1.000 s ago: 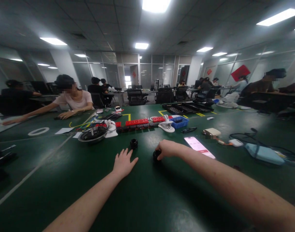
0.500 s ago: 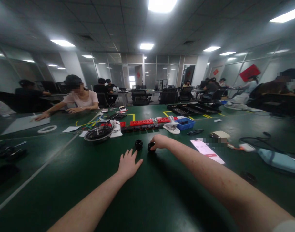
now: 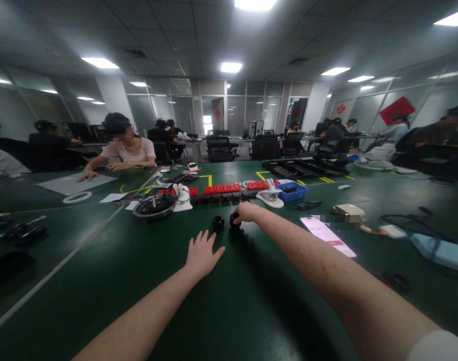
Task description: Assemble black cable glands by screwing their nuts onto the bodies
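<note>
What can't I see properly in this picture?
In the head view:
Part of one small black object: the right hand's fingers cover it.
Whether the left hand touches the other black object: its fingertips hide the spot.
Writing on the phone: too small and blurred.
One end of the light blue case: cut off by the right edge.

Black cylinder on green table

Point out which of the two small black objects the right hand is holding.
The right black object, gripped from above by the right hand; the left black object stands ungripped, just beyond the open left hand.
</note>
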Action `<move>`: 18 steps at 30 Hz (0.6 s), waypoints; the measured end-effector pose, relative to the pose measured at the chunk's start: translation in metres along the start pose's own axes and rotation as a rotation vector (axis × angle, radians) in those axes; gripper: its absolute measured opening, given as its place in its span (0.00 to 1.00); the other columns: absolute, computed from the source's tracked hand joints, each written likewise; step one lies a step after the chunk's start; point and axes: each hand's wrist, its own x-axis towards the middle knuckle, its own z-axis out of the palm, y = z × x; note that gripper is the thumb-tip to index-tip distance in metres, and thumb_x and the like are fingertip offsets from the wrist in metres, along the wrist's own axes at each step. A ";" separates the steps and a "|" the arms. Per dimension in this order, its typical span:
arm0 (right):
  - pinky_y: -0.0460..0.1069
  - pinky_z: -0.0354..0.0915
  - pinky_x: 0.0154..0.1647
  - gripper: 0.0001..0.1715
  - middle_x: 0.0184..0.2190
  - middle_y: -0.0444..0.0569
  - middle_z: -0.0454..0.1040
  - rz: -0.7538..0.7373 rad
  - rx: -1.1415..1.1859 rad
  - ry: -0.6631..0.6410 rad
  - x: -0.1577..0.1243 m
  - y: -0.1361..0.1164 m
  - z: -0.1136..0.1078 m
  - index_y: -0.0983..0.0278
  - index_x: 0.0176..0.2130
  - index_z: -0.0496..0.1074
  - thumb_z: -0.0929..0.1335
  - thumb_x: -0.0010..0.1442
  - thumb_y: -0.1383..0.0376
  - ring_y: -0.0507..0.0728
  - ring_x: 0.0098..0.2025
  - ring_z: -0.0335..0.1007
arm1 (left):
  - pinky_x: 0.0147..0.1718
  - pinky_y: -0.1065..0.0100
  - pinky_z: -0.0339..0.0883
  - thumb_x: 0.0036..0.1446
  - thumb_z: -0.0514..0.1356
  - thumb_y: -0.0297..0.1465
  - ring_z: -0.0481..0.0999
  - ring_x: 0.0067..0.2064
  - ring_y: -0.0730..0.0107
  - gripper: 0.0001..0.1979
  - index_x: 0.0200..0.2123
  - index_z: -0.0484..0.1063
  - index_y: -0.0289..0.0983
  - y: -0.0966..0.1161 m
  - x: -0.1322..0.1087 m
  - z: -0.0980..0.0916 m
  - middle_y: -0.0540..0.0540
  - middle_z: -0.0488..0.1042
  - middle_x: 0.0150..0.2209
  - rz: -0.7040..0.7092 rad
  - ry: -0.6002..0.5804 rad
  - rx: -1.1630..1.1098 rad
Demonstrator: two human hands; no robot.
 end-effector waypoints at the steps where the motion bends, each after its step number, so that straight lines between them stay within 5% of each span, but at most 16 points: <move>1: 0.54 0.64 0.41 0.16 0.45 0.50 0.65 -0.003 0.004 0.006 -0.001 0.001 0.000 0.65 0.46 0.63 0.62 0.59 0.62 0.56 0.42 0.65 | 0.53 0.49 0.45 0.53 0.41 0.52 0.47 0.60 0.52 0.32 0.56 0.53 0.41 0.000 0.000 0.000 0.41 0.52 0.59 0.001 0.000 -0.004; 18: 0.53 0.64 0.41 0.15 0.45 0.49 0.65 -0.039 0.007 0.024 -0.005 0.003 0.003 0.64 0.46 0.64 0.62 0.59 0.62 0.56 0.42 0.65 | 0.54 0.50 0.45 0.53 0.41 0.51 0.48 0.60 0.53 0.32 0.56 0.53 0.40 -0.001 0.000 0.004 0.41 0.53 0.59 0.005 0.025 0.022</move>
